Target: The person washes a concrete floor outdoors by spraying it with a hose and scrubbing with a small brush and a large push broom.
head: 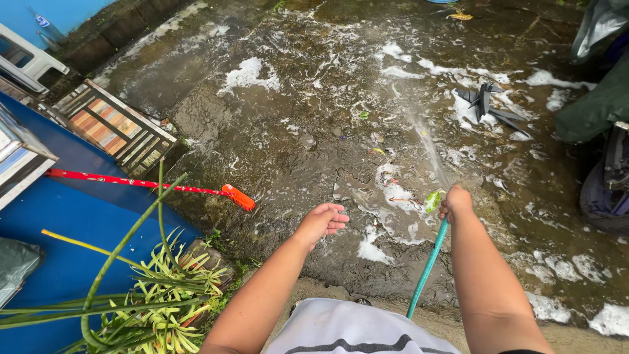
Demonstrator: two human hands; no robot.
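Item: teal hose (pixel 426 272), gripped at its nozzle end by the right hand (pixel 455 202), fist closed around it. Long axis is run from about 7 o'clock, near the body, up to 1 o'clock at the fist; a water jet (pixel 429 147) is thrown onward toward 12 o'clock. Left hand (pixel 321 223): empty, fingers loosely spread, held at 9 o'clock of the right hand, apart from the hose. Wet concrete floor (pixel 314 131) is patched with foam. Red-handled brush (pixel 237 196) is laid at 9 o'clock; green plant (pixel 157 295) at 8 o'clock.
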